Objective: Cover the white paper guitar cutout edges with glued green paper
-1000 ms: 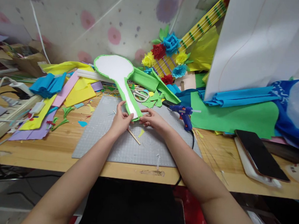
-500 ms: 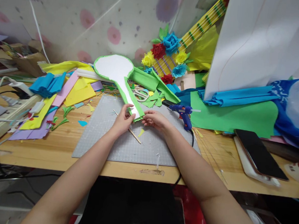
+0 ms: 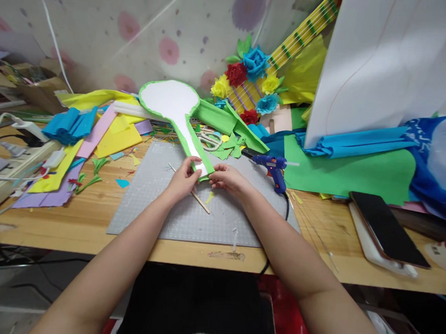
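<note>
In the frame's centre, your left hand (image 3: pixel 185 178) pinches the narrow end of the white cutout (image 3: pixel 179 113), your right hand (image 3: pixel 227 179), equally near, pinches its corner, and its length goes toward the upper left.

Soft, even light; pale sheen on white board (image 3: pixel 364 70); blur, stretching toward edges.

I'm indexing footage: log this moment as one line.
left hand: holding green-edged white cutout | right hand: at cutout's near end | glue gun: right of both hands | wooden stick: on gray mat
</note>
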The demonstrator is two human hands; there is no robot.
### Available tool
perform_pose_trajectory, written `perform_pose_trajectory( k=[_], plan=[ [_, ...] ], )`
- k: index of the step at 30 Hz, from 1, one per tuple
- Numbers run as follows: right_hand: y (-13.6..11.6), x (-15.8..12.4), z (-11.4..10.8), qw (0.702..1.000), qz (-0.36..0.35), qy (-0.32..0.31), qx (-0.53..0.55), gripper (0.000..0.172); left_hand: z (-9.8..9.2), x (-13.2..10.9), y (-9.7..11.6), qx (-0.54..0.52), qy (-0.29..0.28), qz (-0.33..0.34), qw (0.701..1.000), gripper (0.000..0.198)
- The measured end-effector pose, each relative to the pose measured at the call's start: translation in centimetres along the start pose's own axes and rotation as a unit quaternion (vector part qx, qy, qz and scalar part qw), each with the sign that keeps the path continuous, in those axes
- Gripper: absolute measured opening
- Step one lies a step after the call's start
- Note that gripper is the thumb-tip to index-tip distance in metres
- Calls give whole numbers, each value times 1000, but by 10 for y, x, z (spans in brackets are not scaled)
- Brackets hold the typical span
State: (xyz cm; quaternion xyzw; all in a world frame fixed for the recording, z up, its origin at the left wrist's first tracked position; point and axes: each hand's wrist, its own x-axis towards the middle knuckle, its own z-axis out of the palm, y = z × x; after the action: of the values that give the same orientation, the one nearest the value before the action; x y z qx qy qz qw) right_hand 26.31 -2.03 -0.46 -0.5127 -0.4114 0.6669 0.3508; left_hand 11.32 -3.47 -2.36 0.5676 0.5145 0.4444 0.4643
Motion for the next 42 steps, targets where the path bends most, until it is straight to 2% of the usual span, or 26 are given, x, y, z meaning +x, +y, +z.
perform_pose_trajectory(
  k=[3, 6, 10, 15, 18, 24, 28, 32, 36, 39, 42],
  plan=[
    [2, 1, 5, 1000, -4, 5, -26, 22, 1, 0, -1, 49, 31, -6, 998, 32],
    [6, 2, 8, 999, -23, 1, -46, 24, 2, 0, 0, 100, 77, -10, 992, 50],
    [9, 0, 6, 998, -43, -27, -47, 25, 1, 1, 0, 92, 76, -1, 993, 65],
    [2, -7, -1, 995, -24, -92, -1, 23, -3, 0, 2, 50, 40, 11, 998, 58],
    [1, -8, -4, 995, -36, -97, 6, 23, -5, -1, 3, 57, 30, 23, 998, 50],
    [7, 0, -7, 996, -36, -81, -31, 26, -8, 0, -1, 155, 45, 87, 983, 46],
    [7, 2, -6, 997, -21, -72, -34, 27, -8, 0, -2, 184, 49, 88, 978, 45],
    [4, -2, -5, 995, -26, -92, 7, 30, -8, 0, 0, 140, 39, 102, 984, 37],
    [1, -7, -8, 990, -62, -121, 32, 34, -6, 0, 4, 33, -4, 60, 998, 23],
    [2, -8, -11, 984, -109, -140, 7, 35, -5, -1, 7, -42, -15, 29, 999, 23],
    [6, -6, -13, 968, -183, -159, -62, 42, -6, -2, 10, -99, -24, 9, 995, 25]
  ],
)
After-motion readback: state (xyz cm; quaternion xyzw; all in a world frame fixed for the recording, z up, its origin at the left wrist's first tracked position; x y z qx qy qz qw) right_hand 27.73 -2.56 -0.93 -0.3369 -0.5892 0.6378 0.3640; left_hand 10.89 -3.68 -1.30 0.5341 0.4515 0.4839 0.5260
